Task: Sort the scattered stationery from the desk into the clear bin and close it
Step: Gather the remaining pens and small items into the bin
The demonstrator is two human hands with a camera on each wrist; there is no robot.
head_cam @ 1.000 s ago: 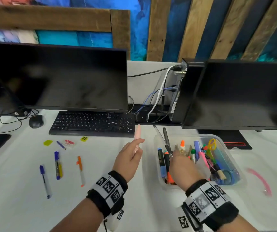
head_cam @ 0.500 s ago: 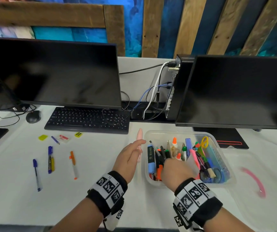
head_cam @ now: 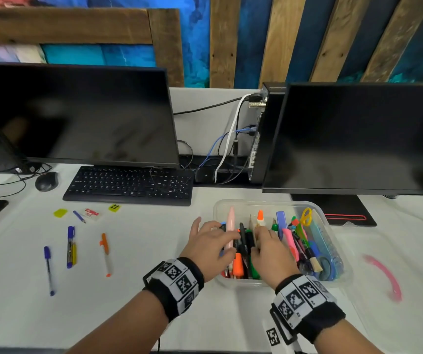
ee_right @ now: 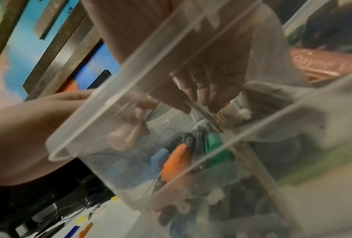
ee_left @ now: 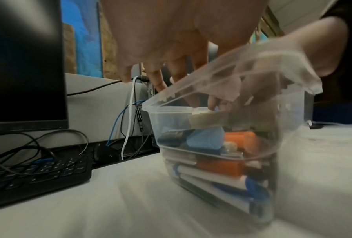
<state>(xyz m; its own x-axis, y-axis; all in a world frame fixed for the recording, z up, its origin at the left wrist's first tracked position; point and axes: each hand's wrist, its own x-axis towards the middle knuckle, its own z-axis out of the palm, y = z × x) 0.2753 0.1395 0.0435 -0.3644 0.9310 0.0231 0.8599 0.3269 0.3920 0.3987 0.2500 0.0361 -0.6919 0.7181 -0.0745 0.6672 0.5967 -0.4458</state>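
Clear plastic sits under both hands. The left hand (head_cam: 211,241) reaches over the left side of the clear bin (head_cam: 333,221), and its fingers lie on a pale pink pen (head_cam: 230,232) that leans on the other pens inside. Whether those fingers pinch the pen or just rest on it cannot be told. The right hand (head_cam: 271,249) is down in the middle of the bin. In the right wrist view its fingertips (ee_right: 193,95) pinch a thin flat thing, too blurry to name.

The bin is open and already quite full of markers, a glue bottle (head_cam: 260,219), yellow scissors (head_cam: 306,216) and a roll of tape (head_cam: 326,267). So a good part of the sorting looks done.

More is left out on the counter (head_cam: 141,290), well to the left of the bin: a blue pen (head_cam: 49,269), a blue and yellow marker (head_cam: 70,247), an orange pen (head_cam: 106,254), a short blue pencil (head_cam: 79,216), a white eraser (head_cam: 92,213) and two small yellow bits (head_cam: 60,213).

A clear lid (head_cam: 394,277) with a pink strip seems to lie on the counter to the right of the bin. It is not on yet, so closing comes last.
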